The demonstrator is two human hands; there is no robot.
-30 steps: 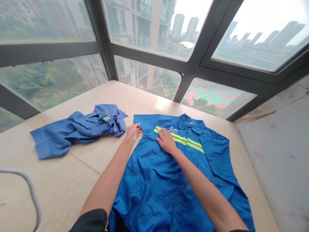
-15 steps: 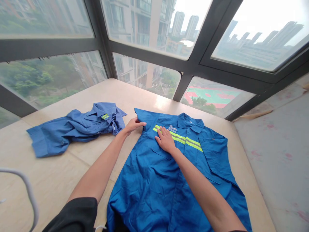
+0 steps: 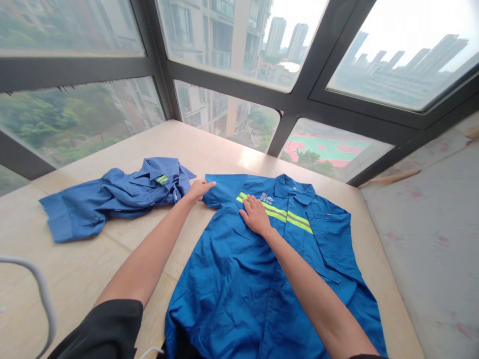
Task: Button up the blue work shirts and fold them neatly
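Note:
A bright blue work shirt (image 3: 243,279) with yellow-green reflective stripes lies spread front-up on a beige stone ledge (image 3: 123,149). My left hand (image 3: 197,190) grips the shirt's left sleeve at its outer edge, fingers closed on the cloth. On the chest, just below the stripes, my right hand (image 3: 255,217) lies flat with fingers stretched out, pressing the cloth down. A second, paler blue shirt (image 3: 112,197) lies crumpled to the left, close to my left hand.
Large windows with dark frames (image 3: 299,104) rise right behind the ledge. A pale marbled surface (image 3: 434,224) lies to the right of the ledge. A curved grey metal tube (image 3: 41,294) shows at the lower left.
My left hand has pulled the shirt's left sleeve outward to the left, spreading it flatter. My right hand stays pressed on the chest.

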